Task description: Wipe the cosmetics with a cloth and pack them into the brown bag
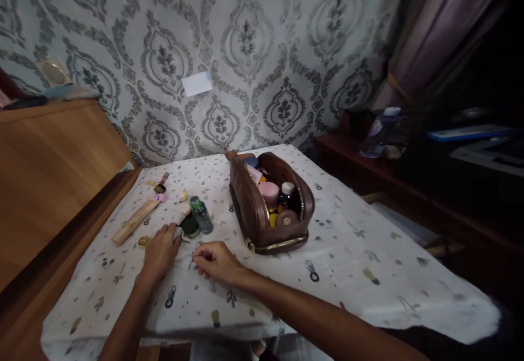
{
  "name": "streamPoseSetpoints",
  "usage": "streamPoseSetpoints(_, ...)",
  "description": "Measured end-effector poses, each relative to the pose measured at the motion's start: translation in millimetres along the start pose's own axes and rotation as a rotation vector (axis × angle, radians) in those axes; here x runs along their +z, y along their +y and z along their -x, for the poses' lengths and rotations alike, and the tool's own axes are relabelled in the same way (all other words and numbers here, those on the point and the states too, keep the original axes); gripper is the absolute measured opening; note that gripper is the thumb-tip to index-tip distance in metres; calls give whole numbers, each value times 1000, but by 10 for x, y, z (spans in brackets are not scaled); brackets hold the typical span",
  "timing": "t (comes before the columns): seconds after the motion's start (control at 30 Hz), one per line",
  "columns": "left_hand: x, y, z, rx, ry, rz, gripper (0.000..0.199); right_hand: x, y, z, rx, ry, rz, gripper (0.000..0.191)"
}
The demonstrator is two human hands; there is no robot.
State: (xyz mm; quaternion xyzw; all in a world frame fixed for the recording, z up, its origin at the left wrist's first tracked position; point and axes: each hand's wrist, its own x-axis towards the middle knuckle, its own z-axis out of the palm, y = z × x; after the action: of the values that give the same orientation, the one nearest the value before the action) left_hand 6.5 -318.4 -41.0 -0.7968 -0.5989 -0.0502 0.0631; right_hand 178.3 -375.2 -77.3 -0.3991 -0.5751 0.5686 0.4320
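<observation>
My left hand (162,249) rests on the patterned cloth, its fingers beside a dark round container (190,226) and some small white item. A green bottle (202,215) stands just beyond, slightly tilted in view. My right hand (215,260) is low over the cloth with curled, pinched fingers; a small, pale thing near its fingertips is too unclear to name. To the right of both hands sits an open brown leather bag (268,208). Inside it are a pink round container (269,193), a dark bottle with a white cap (287,194) and something yellow.
A beige tube (135,222), a gold-coloured item (144,240) and a brush (160,187) lie on the table's left. Wooden furniture (61,154) borders the left side. At right, a dark red surface (339,156) holds a clear bottle (380,132).
</observation>
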Motion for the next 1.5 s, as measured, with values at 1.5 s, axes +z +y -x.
streamPoseSetpoints(1.5,73,-239,1032,-42,253,232,34,-166,-62,66,-67,115,135,31)
